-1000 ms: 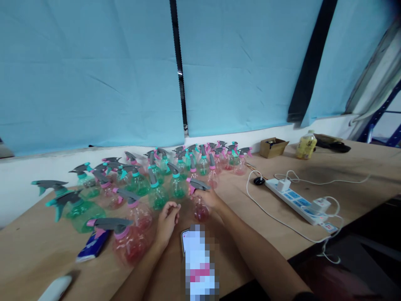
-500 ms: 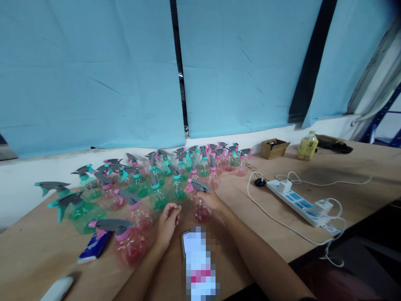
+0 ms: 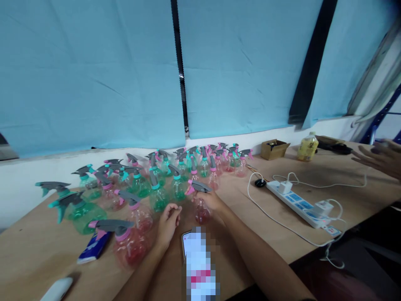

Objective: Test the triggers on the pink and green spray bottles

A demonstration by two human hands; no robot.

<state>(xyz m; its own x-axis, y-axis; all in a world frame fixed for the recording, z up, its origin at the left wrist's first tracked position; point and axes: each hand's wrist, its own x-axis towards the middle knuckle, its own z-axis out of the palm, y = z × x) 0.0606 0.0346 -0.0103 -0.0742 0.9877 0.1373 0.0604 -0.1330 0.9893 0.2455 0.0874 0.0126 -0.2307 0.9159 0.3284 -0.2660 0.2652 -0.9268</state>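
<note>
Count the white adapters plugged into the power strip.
2. One adapter sits near the power strip's far end, the other adapter near its close end. None seems hidden.

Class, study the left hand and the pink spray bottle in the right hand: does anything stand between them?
Nothing visible does. Only a bare strip of table lies between the left hand and the pink spray bottle, which the right hand holds just under its trigger head.
</note>
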